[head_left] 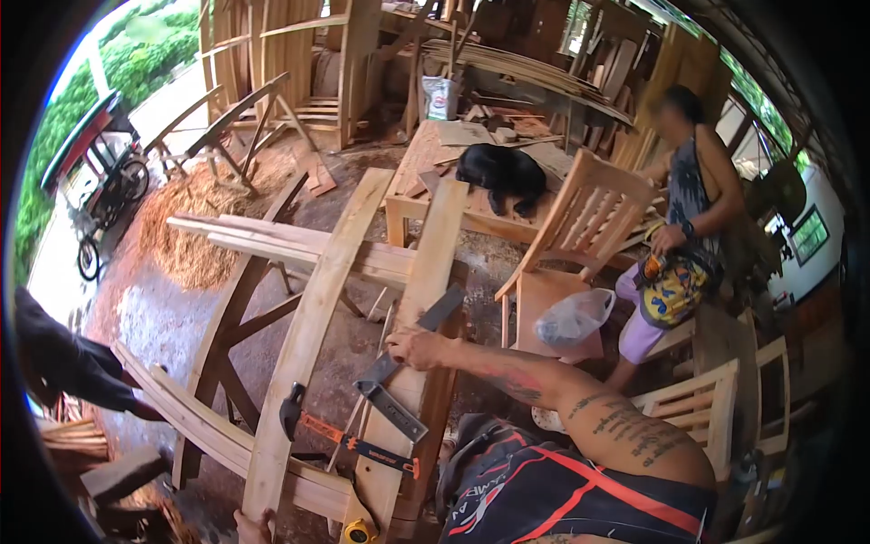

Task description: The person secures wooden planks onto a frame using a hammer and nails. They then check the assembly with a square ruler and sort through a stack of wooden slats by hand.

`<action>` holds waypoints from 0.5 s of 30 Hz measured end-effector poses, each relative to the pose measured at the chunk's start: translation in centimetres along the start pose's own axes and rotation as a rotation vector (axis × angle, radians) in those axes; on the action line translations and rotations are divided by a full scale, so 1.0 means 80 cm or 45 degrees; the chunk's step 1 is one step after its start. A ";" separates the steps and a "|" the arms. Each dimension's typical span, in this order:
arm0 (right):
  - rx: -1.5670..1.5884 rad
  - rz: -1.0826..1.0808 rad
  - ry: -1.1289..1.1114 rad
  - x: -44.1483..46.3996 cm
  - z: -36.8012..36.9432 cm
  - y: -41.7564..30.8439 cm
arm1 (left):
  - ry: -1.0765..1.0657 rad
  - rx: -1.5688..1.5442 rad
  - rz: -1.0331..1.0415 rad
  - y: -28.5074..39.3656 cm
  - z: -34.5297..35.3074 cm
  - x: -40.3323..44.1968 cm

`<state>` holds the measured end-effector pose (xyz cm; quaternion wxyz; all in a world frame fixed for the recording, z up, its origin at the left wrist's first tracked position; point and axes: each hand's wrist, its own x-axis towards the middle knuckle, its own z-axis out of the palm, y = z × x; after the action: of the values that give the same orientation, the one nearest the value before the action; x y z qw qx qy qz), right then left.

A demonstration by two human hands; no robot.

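My right hand is closed on a dark flat bar that lies across the right-hand plank. Just below it, a metal square rests on the same plank. At the bottom edge, my left hand is partly in view, its fingers round the near end of the left-hand plank. A black-handled tool lies on that plank, and an orange and black tool spans towards the right-hand plank. A yellow tape measure sits near the bottom.
Crosswise boards support both planks. A black dog lies on a low wooden table. Beside a wooden chair stands another person. A dark sleeve shows at left, near sawdust.
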<state>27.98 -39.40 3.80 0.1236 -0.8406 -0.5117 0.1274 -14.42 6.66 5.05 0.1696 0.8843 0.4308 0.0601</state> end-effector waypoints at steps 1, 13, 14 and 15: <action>-0.002 0.016 0.024 -0.004 0.003 -0.005 | 0.122 0.105 0.163 -0.005 0.004 -0.013; -0.147 0.444 0.481 -0.117 0.032 -0.025 | 0.368 0.208 -0.122 0.043 0.049 -0.175; -0.140 0.523 0.521 -0.135 0.030 -0.030 | 0.367 0.210 -0.133 0.039 0.053 -0.186; -0.087 0.528 0.450 -0.147 0.030 -0.026 | 0.368 0.204 -0.142 0.033 0.057 -0.198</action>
<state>20.19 -48.75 3.28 0.1540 -0.9403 -0.3031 -0.0160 -21.14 -8.38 2.37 0.0378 0.8518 0.5026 0.1427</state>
